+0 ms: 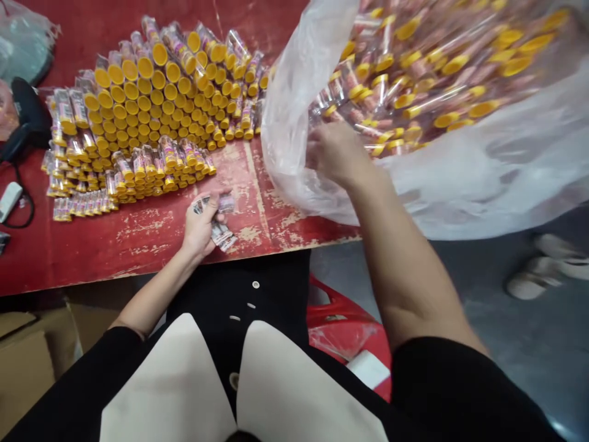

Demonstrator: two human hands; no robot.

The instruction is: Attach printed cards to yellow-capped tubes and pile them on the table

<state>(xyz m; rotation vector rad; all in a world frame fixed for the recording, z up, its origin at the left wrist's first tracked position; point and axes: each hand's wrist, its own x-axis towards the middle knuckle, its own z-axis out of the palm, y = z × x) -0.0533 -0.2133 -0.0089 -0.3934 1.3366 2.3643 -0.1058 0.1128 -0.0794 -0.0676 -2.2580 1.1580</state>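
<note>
**Q:** Head view. Taking the stacked pile as reference, where is each hand?

**A:** I see the left hand just in front of the pile, on the person's side, resting on the red table. It is closed around a small bundle of wrapped tubes, whose long axes run slantwise, from far-left to near-right. The right hand lies right of the pile, in the mouth of a clear plastic bag.

**Q:** And the right hand's grasp?

**A:** Its fingers are curled and blurred among the loose tubes, so I cannot tell whether they grip one. These yellow-capped tubes lie beyond and right of that hand, with mixed axes and many caps turned towards it. The right hand is the nearer one. The left is well apart from the bag, on the pile's side.
</note>
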